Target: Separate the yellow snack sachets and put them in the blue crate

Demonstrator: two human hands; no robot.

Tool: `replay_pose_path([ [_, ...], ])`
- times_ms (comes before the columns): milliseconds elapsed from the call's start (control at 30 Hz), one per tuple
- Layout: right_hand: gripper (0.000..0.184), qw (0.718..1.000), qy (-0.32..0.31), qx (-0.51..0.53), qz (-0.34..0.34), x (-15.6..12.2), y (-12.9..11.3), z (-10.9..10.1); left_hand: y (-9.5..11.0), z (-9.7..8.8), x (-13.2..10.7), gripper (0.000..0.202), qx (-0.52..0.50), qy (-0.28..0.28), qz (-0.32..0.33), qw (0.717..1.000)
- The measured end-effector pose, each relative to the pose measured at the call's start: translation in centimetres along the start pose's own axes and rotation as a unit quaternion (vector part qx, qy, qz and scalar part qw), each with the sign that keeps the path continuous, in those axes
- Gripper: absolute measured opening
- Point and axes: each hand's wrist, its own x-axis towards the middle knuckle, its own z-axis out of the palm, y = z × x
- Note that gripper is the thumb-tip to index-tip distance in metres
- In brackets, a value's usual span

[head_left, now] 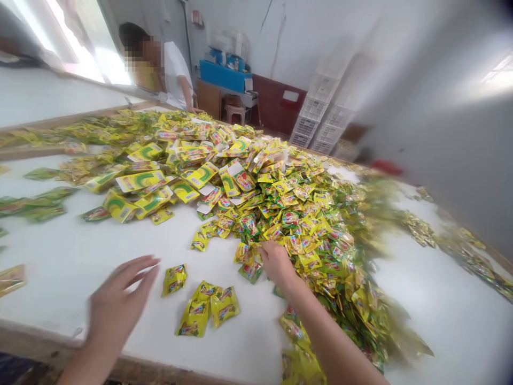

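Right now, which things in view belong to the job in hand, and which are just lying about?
Seemingly in use:
- packet pile, at the right hand
- loose packets, near the left hand
- white table

Apparently lying about:
- stacked crates
- stool

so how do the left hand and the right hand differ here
The left hand is over the white tabletop, near a lone yellow packet, while the right hand is at the edge of the packet pile. The left hand appears to hold nothing; the right hand reaches in among packets, though whether it grips one is unclear. In the picture, the left hand's fingers point right, the right hand's left. Both are bare.
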Motion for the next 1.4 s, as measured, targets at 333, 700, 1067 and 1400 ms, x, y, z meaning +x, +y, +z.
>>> replay_pose_path([
  [333, 0.018, 0.999, -0.019, -0.014, 0.033, -1.9, -1.5, 4.5, 2.8, 13.2, 16.0, 0.015, 0.042, -0.071, 0.078, 0.994],
  [700, 0.017, 0.989, -0.122, -0.062, -0.059, -11.6, 0.4, 4.9, 1.4, 16.5, 19.3, 0.053, 0.146, -0.137, 0.047, 0.979],
  [1067, 0.028, 0.977, -0.102, 0.178, 0.056, -14.6, -0.1, 1.1, 4.9, 5.2, 6.4, 0.058, 0.089, -0.209, 0.030, 0.973],
  [1400, 0.012, 0.933, 0.100, 0.343, 0.047, -12.3, -0.2, -2.1, 10.9, 6.8, -6.8, 0.089, -0.142, -0.492, -0.042, 0.858],
])
